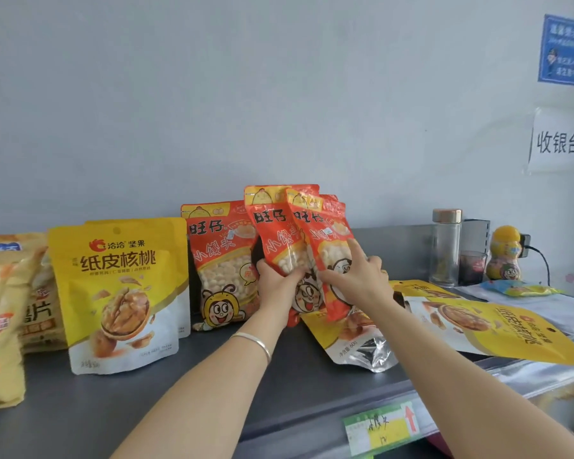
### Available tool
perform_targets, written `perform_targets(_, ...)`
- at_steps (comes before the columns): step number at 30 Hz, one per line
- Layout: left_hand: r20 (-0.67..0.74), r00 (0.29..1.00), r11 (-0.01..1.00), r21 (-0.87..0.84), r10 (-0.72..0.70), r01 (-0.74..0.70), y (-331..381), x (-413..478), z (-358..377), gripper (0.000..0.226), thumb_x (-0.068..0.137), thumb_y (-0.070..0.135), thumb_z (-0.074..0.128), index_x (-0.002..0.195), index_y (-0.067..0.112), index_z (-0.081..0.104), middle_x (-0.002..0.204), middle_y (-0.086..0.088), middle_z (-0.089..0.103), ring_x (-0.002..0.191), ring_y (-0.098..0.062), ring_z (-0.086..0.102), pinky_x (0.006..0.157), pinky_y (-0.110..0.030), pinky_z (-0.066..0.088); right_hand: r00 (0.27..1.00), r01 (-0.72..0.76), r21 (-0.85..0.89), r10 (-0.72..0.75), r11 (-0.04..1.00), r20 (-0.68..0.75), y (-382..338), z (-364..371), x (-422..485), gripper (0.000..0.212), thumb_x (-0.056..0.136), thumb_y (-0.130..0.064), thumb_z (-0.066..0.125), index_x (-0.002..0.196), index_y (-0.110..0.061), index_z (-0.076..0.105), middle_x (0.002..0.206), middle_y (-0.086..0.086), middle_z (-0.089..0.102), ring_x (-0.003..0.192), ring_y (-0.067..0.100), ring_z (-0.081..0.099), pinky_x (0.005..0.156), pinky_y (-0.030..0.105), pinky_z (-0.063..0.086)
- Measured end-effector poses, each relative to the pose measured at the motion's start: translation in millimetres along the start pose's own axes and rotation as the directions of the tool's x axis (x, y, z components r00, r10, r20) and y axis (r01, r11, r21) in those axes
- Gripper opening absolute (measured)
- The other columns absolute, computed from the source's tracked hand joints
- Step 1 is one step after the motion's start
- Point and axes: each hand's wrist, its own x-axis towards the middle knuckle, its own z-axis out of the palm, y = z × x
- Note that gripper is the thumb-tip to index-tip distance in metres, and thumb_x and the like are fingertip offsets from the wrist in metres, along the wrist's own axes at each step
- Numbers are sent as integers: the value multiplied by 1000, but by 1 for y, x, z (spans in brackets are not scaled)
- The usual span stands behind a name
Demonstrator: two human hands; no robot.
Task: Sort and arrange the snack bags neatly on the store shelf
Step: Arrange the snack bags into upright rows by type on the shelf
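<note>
Two red snack bags [279, 223] are held upright and overlapping above the grey shelf [232, 376]. My left hand [275, 286] grips the left one from below. My right hand [358, 276] holds the right red bag [325, 233], index finger stretched up its front. Behind them another red bag [221, 260] stands against the wall. A yellow walnut bag [120, 289] stands upright to the left. Two more yellow walnut bags [497, 326] lie flat at the right, one partly under the red bags.
Tan snack bags [10, 309] crowd the far left. A glass bottle [446, 246], a dark cup [473, 266] and a yellow character-shaped bottle [507, 253] stand at the back right. A price label [381, 429] is on the shelf's front edge. Paper signs hang on the wall.
</note>
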Motion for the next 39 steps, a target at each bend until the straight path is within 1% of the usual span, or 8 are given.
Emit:
perform_targets(6, -49, 988, 979, 154, 144, -135, 7, 2, -69, 63, 74, 32, 77, 127, 19, 46, 117, 0, 61, 108, -22, 58, 95, -45, 48, 997, 78, 84, -80, 993, 20, -50, 25, -28, 90, 74, -62, 62, 148, -41, 16, 145, 15, 31, 129, 40, 38, 102, 50, 38)
perform_targets(11, -54, 990, 919, 382, 129, -99, 1, -6, -113, 71, 81, 38, 71, 139, 17, 36, 126, -4, 59, 113, -26, 57, 96, -44, 47, 995, 42, 153, -56, 987, 86, -77, 65, -58, 94, 71, -67, 61, 148, -40, 15, 147, 17, 27, 127, 42, 41, 102, 50, 37)
perform_targets(16, -128, 991, 892, 452, 25, 36, -3, -15, -117, 77, 93, 26, 58, 147, -2, 11, 141, -18, 44, 127, -33, 45, 100, -41, 39, 999, 6, 151, -11, 989, 33, -77, 85, -79, 91, 72, -68, 60, 147, -38, 18, 146, 17, 27, 131, 40, 34, 102, 51, 30)
perform_targets(22, -110, 990, 778, 628, 88, 1, -5, -35, -111, 89, 93, 14, 57, 149, 9, -13, 155, -15, 13, 138, -31, 29, 107, -36, 32, 999, 5, 129, -10, 992, 37, -67, 82, -82, 88, 75, -64, 60, 147, -37, 18, 145, 17, 28, 130, 41, 34, 101, 51, 30)
perform_targets(27, 16, 996, 644, 762, 89, -69, -6, -42, -117, 93, 91, 8, 57, 149, 20, -14, 159, -9, -6, 139, -28, 27, 104, -32, 34, 999, 34, 107, -34, 994, 4, -69, 78, -89, 88, 75, -66, 59, 148, -39, 18, 147, 16, 27, 131, 40, 34, 101, 50, 31)
perform_targets(30, 31, 999, 648, 760, 42, -51, -3, -40, -122, 87, 92, 7, 56, 152, 21, -5, 160, -7, -3, 139, -29, 29, 103, -34, 36, 997, 81, 92, -80, 992, -14, -72, 76, -96, 86, 76, -66, 58, 148, -40, 18, 149, 15, 26, 133, 39, 32, 102, 51, 30)
perform_targets(33, 35, 985, 699, 700, 171, -146, 1, -48, -125, 61, 94, 6, 49, 148, 17, 23, 153, -9, 24, 136, -27, 32, 107, -34, 32, 993, 120, 92, -117, 988, -31, -77, 74, -101, 84, 78, -67, 56, 148, -39, 19, 151, 15, 22, 135, 38, 29, 103, 50, 28)
perform_targets(39, -52, 956, 927, 265, 289, -266, 16, -83, -132, 37, 102, 27, 35, 135, 14, 46, 133, 2, 52, 125, -12, 46, 97, -15, 38, 972, 235, -13, -235, 972, 7, -91, 85, -129, 82, 82, -71, 46, 149, -36, 13, 154, 13, 10, 135, 39, 26, 102, 50, 28)
